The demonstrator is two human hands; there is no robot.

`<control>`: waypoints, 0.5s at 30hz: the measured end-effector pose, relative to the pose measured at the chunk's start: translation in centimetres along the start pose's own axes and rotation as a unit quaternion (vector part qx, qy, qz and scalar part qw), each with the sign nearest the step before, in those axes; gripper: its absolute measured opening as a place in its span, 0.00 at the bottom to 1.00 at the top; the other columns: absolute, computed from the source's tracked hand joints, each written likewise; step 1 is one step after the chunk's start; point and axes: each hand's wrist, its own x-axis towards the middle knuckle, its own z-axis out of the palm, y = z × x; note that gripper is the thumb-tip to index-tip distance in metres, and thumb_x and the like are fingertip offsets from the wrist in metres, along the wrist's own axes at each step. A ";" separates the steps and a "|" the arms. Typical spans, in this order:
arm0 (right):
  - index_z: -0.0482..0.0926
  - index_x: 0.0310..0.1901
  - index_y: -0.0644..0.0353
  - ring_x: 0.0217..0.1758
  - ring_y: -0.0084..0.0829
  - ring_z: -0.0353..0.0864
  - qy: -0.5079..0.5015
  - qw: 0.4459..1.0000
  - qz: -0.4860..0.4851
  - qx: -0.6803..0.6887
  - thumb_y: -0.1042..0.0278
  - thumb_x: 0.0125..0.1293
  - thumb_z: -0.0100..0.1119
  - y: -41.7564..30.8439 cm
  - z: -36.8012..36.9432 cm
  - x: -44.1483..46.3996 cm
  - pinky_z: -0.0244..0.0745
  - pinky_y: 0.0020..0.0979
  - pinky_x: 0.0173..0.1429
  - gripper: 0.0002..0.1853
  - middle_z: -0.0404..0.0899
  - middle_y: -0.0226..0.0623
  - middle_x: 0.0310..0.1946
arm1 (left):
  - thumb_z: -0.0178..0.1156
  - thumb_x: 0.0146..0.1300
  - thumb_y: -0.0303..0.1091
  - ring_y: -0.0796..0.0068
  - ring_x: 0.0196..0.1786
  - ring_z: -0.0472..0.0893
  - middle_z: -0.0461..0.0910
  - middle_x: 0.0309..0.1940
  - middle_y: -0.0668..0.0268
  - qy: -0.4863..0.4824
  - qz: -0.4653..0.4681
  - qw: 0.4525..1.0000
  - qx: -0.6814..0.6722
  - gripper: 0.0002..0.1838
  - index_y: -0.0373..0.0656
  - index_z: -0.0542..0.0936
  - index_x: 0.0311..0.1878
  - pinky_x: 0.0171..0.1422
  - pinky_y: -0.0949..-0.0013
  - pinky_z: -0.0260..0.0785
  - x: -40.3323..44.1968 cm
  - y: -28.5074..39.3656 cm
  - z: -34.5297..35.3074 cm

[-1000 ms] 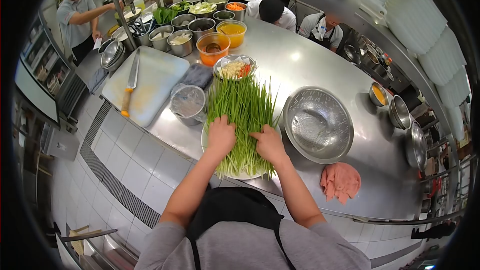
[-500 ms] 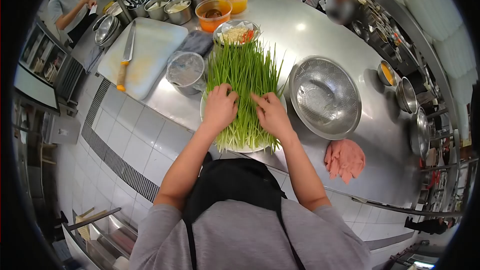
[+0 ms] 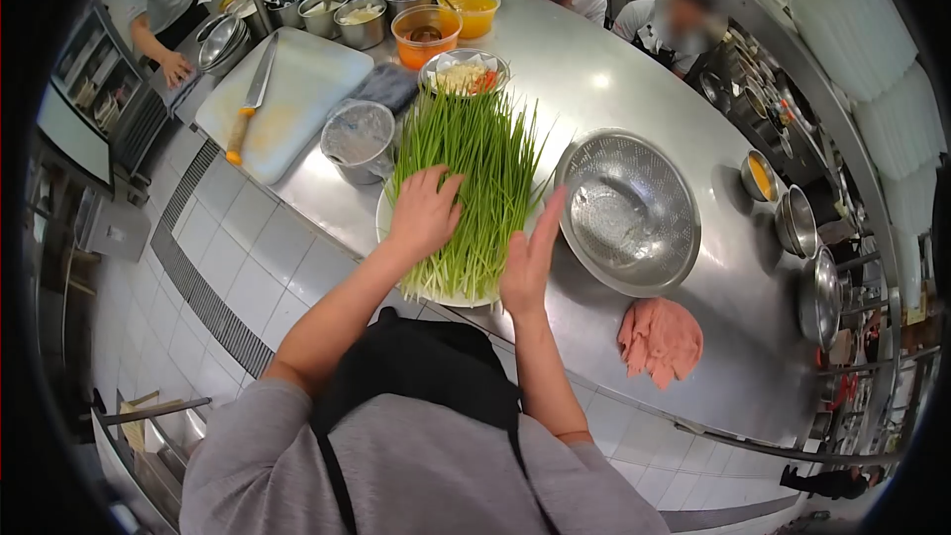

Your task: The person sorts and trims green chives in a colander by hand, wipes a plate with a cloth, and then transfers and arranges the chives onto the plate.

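Note:
A thick bundle of long green stalks (image 3: 474, 154) lies on a white plate (image 3: 384, 221), pale ends toward me. My left hand (image 3: 426, 208) rests on the left part of the stalks, its fingers apart and slightly bent. At the lower right edge of the bundle, my right hand (image 3: 530, 258) is held upright on its side, fingers stretched out and holding nothing. To the right of it is a perforated metal colander (image 3: 629, 213) with a little something shiny inside.
A knife (image 3: 260, 79) lies on a white cutting board (image 3: 297, 104). Beside it are a plastic-covered container (image 3: 359, 136) and a dark cloth (image 3: 386, 87). A pink cloth (image 3: 661, 340) lies below the colander. Several food containers line the back; other people stand beyond.
My right hand has turned on its side, straightened its fingers and moved to the bundle's right edge. My left hand stays on the stalks. The person at the upper left has lowered a hand.

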 end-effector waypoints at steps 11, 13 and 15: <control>0.39 0.72 0.58 0.73 0.32 0.49 0.444 0.895 0.010 -0.029 0.46 0.72 0.36 4.1 -21.7 11.5 0.45 0.30 0.71 0.37 0.42 0.38 0.73 | 0.61 0.53 0.33 0.54 0.55 0.69 0.70 0.50 0.54 -0.039 0.025 0.999 0.019 0.21 0.42 0.73 0.51 0.58 0.54 0.60 -0.9 0.6 -0.1; 0.40 0.72 0.58 0.72 0.32 0.50 0.453 0.891 0.002 -0.022 0.47 0.72 0.36 3.2 -22.0 11.6 0.45 0.30 0.71 0.36 0.44 0.38 0.73 | 0.60 0.53 0.33 0.53 0.55 0.69 0.70 0.52 0.53 -0.045 0.023 0.999 0.013 0.21 0.41 0.73 0.52 0.60 0.54 0.60 -1.0 0.7 -0.1; 0.43 0.72 0.57 0.72 0.34 0.52 0.363 0.931 -0.003 -0.040 0.50 0.72 0.37 3.1 -21.7 11.4 0.47 0.32 0.71 0.33 0.47 0.40 0.72 | 0.60 0.54 0.33 0.52 0.58 0.68 0.69 0.54 0.52 -0.035 0.021 0.999 -0.019 0.23 0.40 0.72 0.54 0.62 0.54 0.59 -0.6 1.4 0.4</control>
